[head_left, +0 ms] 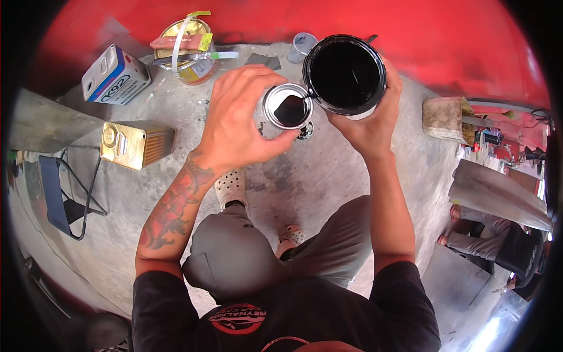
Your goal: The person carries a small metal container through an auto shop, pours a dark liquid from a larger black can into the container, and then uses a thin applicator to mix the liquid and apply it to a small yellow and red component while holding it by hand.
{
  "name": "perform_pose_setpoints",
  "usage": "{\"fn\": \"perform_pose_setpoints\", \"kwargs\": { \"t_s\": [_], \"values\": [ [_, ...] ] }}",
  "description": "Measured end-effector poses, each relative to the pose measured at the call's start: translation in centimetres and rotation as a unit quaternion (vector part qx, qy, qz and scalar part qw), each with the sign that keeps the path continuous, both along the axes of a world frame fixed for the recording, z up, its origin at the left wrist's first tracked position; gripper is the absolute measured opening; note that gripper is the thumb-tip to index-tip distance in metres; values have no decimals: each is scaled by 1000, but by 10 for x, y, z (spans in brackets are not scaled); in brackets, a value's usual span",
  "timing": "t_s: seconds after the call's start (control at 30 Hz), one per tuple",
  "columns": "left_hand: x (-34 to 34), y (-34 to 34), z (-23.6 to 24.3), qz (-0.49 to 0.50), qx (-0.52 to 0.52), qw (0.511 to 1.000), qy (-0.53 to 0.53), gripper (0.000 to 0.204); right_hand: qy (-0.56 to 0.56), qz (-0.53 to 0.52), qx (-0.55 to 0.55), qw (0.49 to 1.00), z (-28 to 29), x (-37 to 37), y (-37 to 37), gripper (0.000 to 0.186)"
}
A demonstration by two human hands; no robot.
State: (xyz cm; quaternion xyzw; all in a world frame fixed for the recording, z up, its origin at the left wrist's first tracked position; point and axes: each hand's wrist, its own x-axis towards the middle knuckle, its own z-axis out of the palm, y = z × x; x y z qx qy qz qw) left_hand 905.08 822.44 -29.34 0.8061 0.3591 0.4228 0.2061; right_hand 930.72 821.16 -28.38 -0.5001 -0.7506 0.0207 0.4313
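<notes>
1. Left hand (240,111) curls snugly round a small silver-rimmed can (268,108), dark liquid (290,111) inside, held above the floor (328,173).
2. Rims side by side now; pouring looks the likely step!
3. Right hand (378,126) grips the big black tub (342,107); next move, seemingly, calls for steady, controlled tilting.

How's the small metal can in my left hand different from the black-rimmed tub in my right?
The small metal can has a silver rim; the black-rimmed tub has a glossy black one. The can's mouth is much narrower than the tub's. Inside the can, black liquid leaves some pale metal showing, while the tub's inside looks almost wholly black. Both are round, open-topped and hand-held.
</notes>
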Motion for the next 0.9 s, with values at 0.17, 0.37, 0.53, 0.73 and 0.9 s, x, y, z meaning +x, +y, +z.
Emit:
{"fn": "perform_pose_setpoints", "kwargs": {
  "t_s": [0.17,0.37,0.53,0.73,0.9],
  "values": [
    [-10,12,-21,7,-6,1000,-23,65,96,-24,-64,993,-47,-10,5,104],
    [-31,20,-55,42,-31,999,2,69,298,-52,-245,921,-175,-24,-22,108],
    [-48,11,-91,63,-85,994,31,70,263,-102,-308,908,-265,-49,-38,108],
    [-66,1,-114,91,-125,988,13,69,243,-122,-364,891,-293,-70,-50,109],
    [-67,5,-118,87,-117,989,29,67,255,-41,-344,903,-301,-81,-88,102]
  ]
}}
